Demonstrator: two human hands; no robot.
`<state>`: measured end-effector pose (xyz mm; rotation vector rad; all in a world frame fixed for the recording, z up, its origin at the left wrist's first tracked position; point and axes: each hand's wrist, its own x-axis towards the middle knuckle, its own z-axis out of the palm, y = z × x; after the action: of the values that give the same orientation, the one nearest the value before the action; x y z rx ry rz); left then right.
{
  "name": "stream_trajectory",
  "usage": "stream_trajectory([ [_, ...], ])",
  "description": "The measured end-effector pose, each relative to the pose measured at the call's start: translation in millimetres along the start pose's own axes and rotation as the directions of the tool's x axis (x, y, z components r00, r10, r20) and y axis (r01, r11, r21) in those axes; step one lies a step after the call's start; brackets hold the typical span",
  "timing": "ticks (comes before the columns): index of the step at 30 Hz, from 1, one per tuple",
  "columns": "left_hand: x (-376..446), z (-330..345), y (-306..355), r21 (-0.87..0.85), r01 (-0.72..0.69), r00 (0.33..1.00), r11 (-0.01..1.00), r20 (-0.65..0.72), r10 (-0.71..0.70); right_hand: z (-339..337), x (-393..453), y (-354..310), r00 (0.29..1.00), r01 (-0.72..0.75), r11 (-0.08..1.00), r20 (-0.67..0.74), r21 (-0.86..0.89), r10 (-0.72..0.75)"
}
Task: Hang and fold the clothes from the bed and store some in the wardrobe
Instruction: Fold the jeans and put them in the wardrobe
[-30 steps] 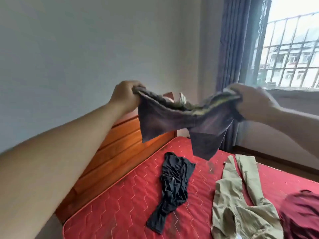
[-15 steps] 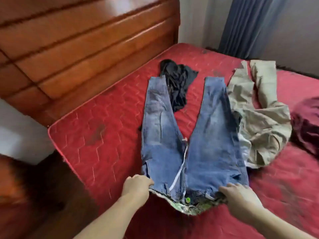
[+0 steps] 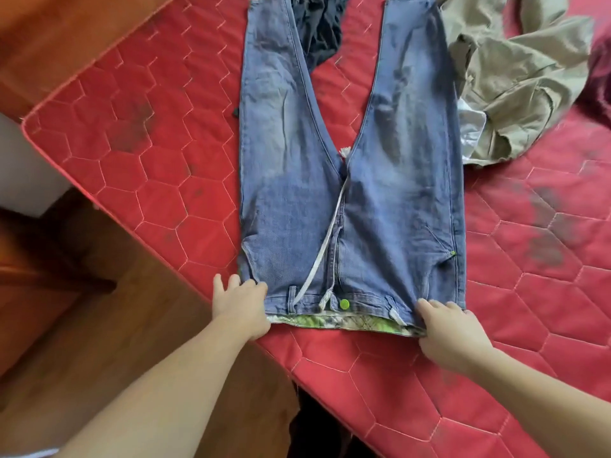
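Observation:
Blue jeans lie flat and face up on the red mattress, legs spread in a V pointing away from me. The waistband, with a green button and green patterned lining, is nearest me. My left hand pinches the waistband's left corner, its outer fingers stretched onto the mattress. My right hand grips the waistband's right corner with curled fingers. A black garment lies crumpled between and partly under the jeans' legs. Khaki trousers sit bunched to the right, touching the right leg.
A dark red garment shows at the right edge. The wooden headboard runs along the upper left. Brown wooden flooring lies beside the mattress's near edge, where I stand.
A second ago I held the jeans up in the air with both hands. They were then laid on the mattress, and since then my view has dropped closer over them while both hands stay at the waistband.

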<state>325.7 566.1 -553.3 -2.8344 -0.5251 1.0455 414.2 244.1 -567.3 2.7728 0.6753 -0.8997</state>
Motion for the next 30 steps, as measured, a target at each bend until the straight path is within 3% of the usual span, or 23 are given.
stream_trajectory([
  [2, -5, 1, 13, 0.11, -0.004, 1.0, 0.994, 0.019, 0.002, 8, -3, -3, 0.999, 0.005, 1.0, 0.035, -0.001, -0.005],
  [4, -8, -1, 28, 0.104, -0.046, 0.99, 0.993, -0.127, 0.06, 9, -4, -7, 1.0, -0.007, 1.0, 0.011, 0.022, 0.007],
  [5, -9, 1, 36, 0.081, -0.094, 0.974, 0.992, -0.198, 0.109, 9, -3, -10, 0.999, 0.004, 1.0, -0.033, 0.02, -0.004],
  [7, -8, 9, 49, -0.008, -0.193, 0.96, 0.981, -0.208, 0.187, 9, -2, -17, 0.983, 0.069, 0.997, -0.165, -0.033, -0.074],
  [11, 2, 18, 74, -0.198, -0.241, 0.952, 0.95, -0.239, 0.192, 15, 1, -35, 0.947, 0.166, 0.986, -0.279, -0.001, -0.159],
  [15, 16, 22, 84, -0.225, -0.299, 0.908, 0.927, -0.367, 0.204, 22, 6, -44, 0.954, 0.154, 0.977, -0.282, 0.151, -0.106],
  [20, 14, 17, 87, -0.343, -0.349, 0.901, 0.872, -0.379, 0.212, 12, 16, -41, 0.938, 0.229, 0.973, -0.259, -0.028, -0.228],
  [25, 5, 16, 84, -0.222, -0.463, 0.864, 0.858, -0.331, 0.38, 15, 7, -30, 0.956, 0.253, 0.966, -0.136, -0.058, -0.258],
  [27, 4, 20, 87, -0.257, -0.464, 0.876, 0.848, -0.273, 0.397, 22, 3, -25, 0.974, 0.218, 0.968, -0.097, 0.126, -0.207],
  [29, 5, 22, 87, -0.461, -0.391, 0.92, 0.797, -0.23, 0.318, 19, 0, -22, 0.991, 0.131, 0.899, -0.043, 0.417, -0.124],
  [30, 6, 22, 86, -0.613, -0.331, 0.943, 0.717, -0.221, 0.247, 16, 0, -20, 0.995, 0.095, 0.843, -0.02, 0.53, -0.099],
])
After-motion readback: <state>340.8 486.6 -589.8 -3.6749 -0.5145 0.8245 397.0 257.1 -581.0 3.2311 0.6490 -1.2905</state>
